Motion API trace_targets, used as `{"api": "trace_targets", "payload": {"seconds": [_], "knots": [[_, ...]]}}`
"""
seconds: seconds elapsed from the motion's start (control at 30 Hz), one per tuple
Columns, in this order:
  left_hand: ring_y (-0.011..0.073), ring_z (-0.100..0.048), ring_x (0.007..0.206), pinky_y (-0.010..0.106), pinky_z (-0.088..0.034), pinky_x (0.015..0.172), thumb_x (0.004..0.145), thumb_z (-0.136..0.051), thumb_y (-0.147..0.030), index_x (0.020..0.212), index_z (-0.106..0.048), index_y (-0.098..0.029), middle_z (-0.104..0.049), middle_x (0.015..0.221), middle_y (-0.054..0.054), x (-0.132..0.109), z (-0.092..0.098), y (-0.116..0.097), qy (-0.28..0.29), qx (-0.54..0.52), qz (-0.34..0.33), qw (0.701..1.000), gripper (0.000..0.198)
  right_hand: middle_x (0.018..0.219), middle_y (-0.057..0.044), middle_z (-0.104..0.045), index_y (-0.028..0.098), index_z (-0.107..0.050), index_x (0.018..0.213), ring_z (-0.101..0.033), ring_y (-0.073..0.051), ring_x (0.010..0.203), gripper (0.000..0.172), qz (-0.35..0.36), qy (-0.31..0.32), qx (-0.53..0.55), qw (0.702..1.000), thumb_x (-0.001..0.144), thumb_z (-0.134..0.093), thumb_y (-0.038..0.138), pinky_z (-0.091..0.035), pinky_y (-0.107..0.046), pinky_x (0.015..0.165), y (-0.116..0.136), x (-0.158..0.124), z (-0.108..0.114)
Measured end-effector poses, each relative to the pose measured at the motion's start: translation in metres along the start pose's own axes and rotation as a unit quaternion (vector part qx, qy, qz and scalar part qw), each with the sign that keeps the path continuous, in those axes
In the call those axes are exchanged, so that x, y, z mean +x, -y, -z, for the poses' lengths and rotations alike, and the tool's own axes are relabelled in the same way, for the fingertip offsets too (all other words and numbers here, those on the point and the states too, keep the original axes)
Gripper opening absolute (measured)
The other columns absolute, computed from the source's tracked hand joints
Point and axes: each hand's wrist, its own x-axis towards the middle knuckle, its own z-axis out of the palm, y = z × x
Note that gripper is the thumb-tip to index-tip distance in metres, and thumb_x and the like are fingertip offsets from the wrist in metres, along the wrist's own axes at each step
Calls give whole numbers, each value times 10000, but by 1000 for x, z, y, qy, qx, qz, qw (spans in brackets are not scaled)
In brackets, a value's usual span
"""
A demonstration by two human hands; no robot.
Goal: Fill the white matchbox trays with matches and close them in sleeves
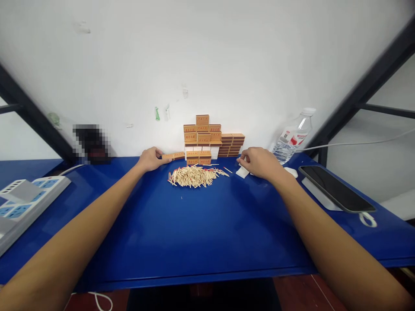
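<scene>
My left hand (151,159) is closed at the left end of a low row of orange matchboxes (173,156), thumb along the front. To its right, more matchboxes (202,136) are stacked in a stepped pile against the wall, with white sides showing in a lower layer. Two matchboxes (199,157) stand before the pile. In front of them lies a heap of loose matches (194,176) with red heads. My right hand (259,162) has its fingers pinched at a small white piece (242,172), which looks like paper or card; the palm partly covers what lies beneath.
A water bottle (293,136) leans by the wall on the right, near a phone (335,188) lying on a white object. A power strip (32,196) rests at the left of the blue table (194,242). A blurred dark object (92,144) stands behind.
</scene>
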Motion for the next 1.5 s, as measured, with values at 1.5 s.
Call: {"api": "trace_targets", "payload": {"seconds": [1.5], "knots": [[250, -682, 979, 468, -571, 878, 850, -847, -371, 1111, -738, -275, -790, 1067, 23, -141, 5, -93, -156, -113, -316, 929, 299, 1148, -76, -666, 242, -697, 917, -598, -251, 1108, 304, -114, 28, 739, 663, 860, -753, 535, -568, -290, 657, 132, -46, 0]]}}
